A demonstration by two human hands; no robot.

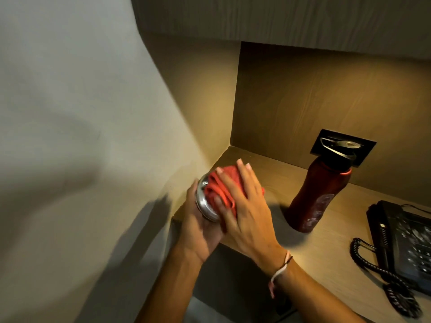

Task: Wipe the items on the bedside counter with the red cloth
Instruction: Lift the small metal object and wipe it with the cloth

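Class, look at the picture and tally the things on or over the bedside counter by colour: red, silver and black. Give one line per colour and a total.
Red: 2, the red cloth and the bottle
Silver: 1, the shiny round item
Black: 1, the telephone
Total: 4

Wall [70,113]: plain, pale grey-beige, left side; soft shadows low down.
Back panel [314,101]: wood grain, brown, behind counter.
Overhead unit [279,17]: wood grain, above the niche.
Counter [326,248]: light wood top, meets wall at left corner.
Wall plate [366,145]: dark, rectangular, on back panel.
Light: warm, brightest at the corner.
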